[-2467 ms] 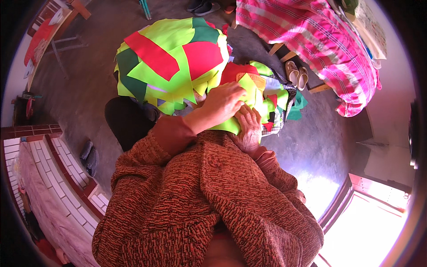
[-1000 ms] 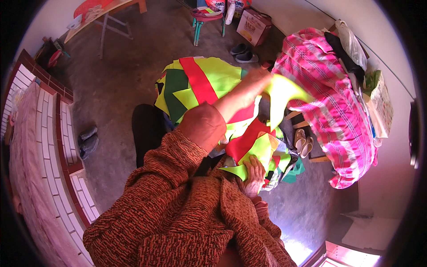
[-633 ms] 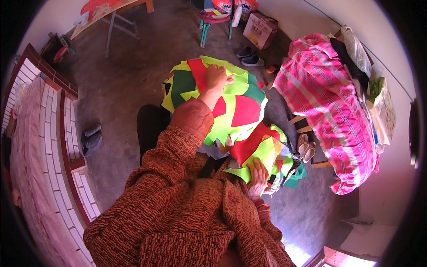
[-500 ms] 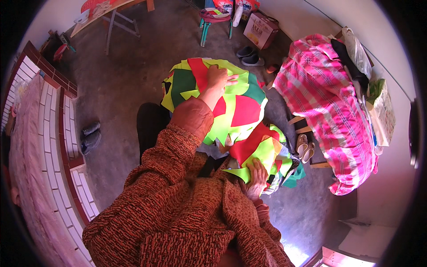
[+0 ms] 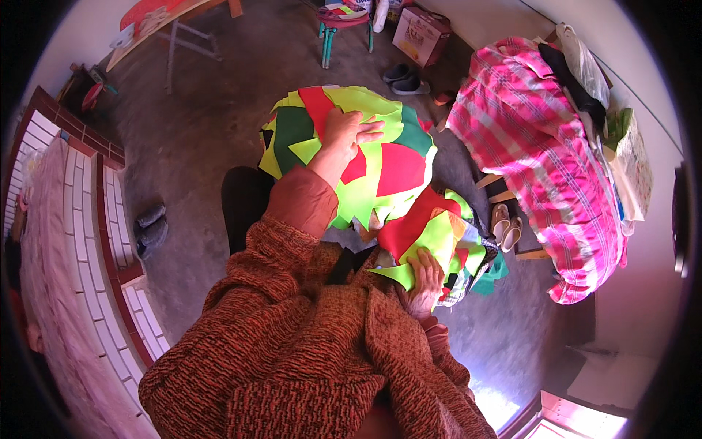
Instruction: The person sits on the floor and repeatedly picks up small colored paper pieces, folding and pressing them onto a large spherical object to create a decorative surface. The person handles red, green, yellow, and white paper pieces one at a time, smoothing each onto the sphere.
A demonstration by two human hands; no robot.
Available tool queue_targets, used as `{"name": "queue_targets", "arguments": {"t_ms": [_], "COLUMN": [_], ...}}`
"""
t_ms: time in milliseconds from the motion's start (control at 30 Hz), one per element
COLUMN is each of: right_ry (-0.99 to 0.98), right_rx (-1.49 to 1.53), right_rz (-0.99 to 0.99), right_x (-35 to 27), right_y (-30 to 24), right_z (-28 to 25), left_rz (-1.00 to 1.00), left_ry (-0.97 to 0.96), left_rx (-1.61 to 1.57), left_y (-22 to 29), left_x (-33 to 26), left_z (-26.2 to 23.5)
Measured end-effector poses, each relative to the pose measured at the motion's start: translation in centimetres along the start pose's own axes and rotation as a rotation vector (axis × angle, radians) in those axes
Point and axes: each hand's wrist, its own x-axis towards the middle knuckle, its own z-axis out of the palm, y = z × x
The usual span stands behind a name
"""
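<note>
A rounded heap of lime, red and dark green cloth pieces sits at the upper centre of the frame, the person's left hand lying on top with fingers loosely spread. Well apart from it, right of centre, the right hand rests on a smaller cloth pile; whether it grips, I cannot tell. A pink plaid cover drapes at upper right, pale shoes near its edge.

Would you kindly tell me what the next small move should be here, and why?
I would probably lift the left hand off the larger cloth pile and bring it to the yellow-green piece: the left hand lies spread on that pile, while the right hand rests on this piece, on top of the smaller heap.
</note>
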Motion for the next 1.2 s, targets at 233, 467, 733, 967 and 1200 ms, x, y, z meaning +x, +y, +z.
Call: {"name": "queue_targets", "arguments": {"t_ms": [233, 467, 733, 967, 1200], "right_ry": [0.027, 0.045, 0.002, 0.034, 0.073], "right_rx": [0.021, 0.040, 0.026, 0.082, 0.059], "right_rz": [-0.002, 0.017, 0.024, 0.053, 0.033], "right_x": [-0.3, 0.4, 0.0, 0.0, -0.5], "right_y": [0.7, 0.2, 0.1, 0.3, 0.4], "right_z": [0.2, -0.2, -0.4, -0.3, -0.2], "left_rz": [-0.055, -0.208, -0.027, 0.147, 0.334], "left_ry": [-0.199, -0.449, -0.711, -0.646, -0.649], "left_rx": [0.013, 0.303, 0.878, 1.127, 1.236], "left_y": [-1.2, -4.1, -12.1, -14.9, -16.6], "left_x": [-3.9, -8.8, -11.2, -11.5, -11.4], "left_z": [-0.1, 0.9, 0.7, -0.1, -0.3]}}
